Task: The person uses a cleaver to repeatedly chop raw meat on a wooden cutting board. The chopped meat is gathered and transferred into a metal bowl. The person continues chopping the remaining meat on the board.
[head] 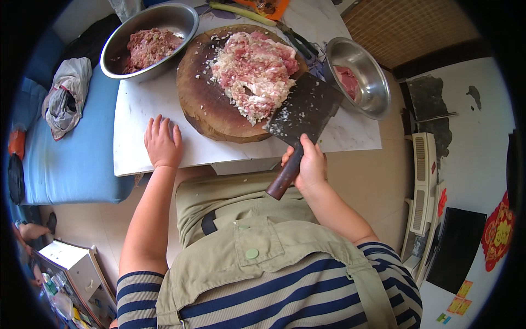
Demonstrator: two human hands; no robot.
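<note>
My right hand [311, 162] grips the dark wooden handle of a cleaver [306, 109]. Its broad blade is flecked with white bits and reaches over the right front rim of a round wooden chopping block [205, 111]. The blade's edge meets a heap of chopped pinkish meat [257, 70] mixed with small white pieces, or lies just over it; I cannot tell which. My left hand [163, 140] rests flat on the white marbled tabletop [135, 107], fingers slightly apart and holding nothing, left of the block.
A steel basin [189, 24] of minced meat [150, 47] stands back left. At the right, a smaller steel bowl [372, 82] holds a piece of raw meat [347, 80]. Behind the block lie a green stalk [242, 14] and dark-handled scissors [302, 43]. A blue sofa [82, 164] adjoins the table's left.
</note>
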